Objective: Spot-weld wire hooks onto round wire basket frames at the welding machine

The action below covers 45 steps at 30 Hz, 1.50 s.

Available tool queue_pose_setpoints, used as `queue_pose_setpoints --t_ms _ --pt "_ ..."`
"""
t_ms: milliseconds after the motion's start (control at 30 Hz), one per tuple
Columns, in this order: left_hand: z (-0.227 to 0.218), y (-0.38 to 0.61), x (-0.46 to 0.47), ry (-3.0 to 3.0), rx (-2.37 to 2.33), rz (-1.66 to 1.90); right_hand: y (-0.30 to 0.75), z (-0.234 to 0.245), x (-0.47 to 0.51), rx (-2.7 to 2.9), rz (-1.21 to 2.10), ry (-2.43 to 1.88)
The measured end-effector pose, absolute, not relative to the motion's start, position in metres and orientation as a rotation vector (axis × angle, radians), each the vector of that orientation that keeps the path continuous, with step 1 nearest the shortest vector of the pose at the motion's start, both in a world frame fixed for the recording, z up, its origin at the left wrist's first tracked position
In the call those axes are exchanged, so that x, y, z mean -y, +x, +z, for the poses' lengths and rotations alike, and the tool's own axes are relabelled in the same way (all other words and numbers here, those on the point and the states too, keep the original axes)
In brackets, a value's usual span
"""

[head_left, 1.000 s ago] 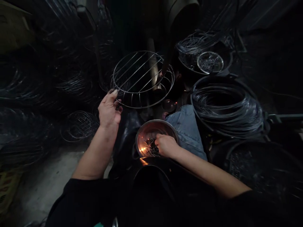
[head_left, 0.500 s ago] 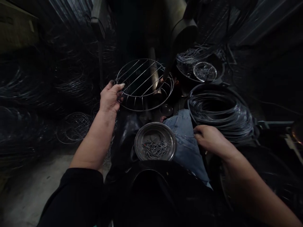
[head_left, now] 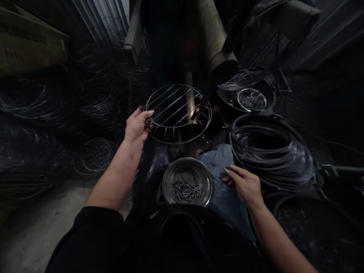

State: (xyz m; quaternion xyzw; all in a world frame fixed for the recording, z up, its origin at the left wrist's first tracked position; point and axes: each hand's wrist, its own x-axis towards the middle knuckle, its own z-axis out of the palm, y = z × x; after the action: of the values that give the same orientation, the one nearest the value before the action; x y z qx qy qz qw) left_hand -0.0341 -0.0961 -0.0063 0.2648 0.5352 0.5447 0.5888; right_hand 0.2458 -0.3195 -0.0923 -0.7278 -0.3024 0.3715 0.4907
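My left hand [head_left: 138, 126] grips the left rim of a round wire rack [head_left: 178, 113], which is held up under a dark machine arm [head_left: 220, 70]. My right hand [head_left: 244, 184] rests with fingers stretched out on a blue denim cloth [head_left: 224, 178], right beside a steel bowl [head_left: 188, 181] that holds several short wire pieces [head_left: 187, 188]. Nothing shows in the right hand.
A big coil of dark wire [head_left: 270, 151] lies to the right. Behind it a second bowl [head_left: 251, 99] sits on more wire. Finished wire racks [head_left: 95, 155] are stacked at the left on the concrete floor [head_left: 42, 227].
My right hand left the bowl, went right towards the coil, then came back to the denim cloth. The sparks seen a second ago are gone. My left hand closed on the rack's rim.
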Motion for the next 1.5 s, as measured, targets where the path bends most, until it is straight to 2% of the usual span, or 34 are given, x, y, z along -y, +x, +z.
queue_pose_setpoints --t_ms 100,233,400,500,700,900,1200,1500 --pt "-0.005 -0.035 0.097 0.615 -1.213 1.261 0.243 -0.081 0.305 0.709 1.042 -1.633" --pt "-0.003 -0.035 0.099 0.596 -1.227 1.265 0.220 -0.030 0.255 1.067 1.158 -1.371" --pt "-0.002 -0.034 0.100 0.535 -1.254 1.298 0.172 0.004 0.200 1.287 0.768 -1.433" --pt "-0.001 -0.034 0.101 0.526 -1.230 1.331 0.158 -0.002 0.190 1.409 0.591 -1.548" --pt "0.001 -0.027 0.099 0.574 -1.118 1.413 0.168 -0.015 0.191 1.365 0.841 -1.525" --pt "-0.001 -0.020 0.091 0.564 -1.121 1.378 0.167 -0.010 0.188 1.171 0.577 -1.561" --pt "-0.004 -0.013 0.082 0.563 -1.109 1.371 0.163 -0.018 0.187 1.014 0.701 -1.449" --pt "-0.005 -0.009 0.074 0.599 -1.102 1.347 0.167 -0.034 0.187 1.020 0.578 -1.450"
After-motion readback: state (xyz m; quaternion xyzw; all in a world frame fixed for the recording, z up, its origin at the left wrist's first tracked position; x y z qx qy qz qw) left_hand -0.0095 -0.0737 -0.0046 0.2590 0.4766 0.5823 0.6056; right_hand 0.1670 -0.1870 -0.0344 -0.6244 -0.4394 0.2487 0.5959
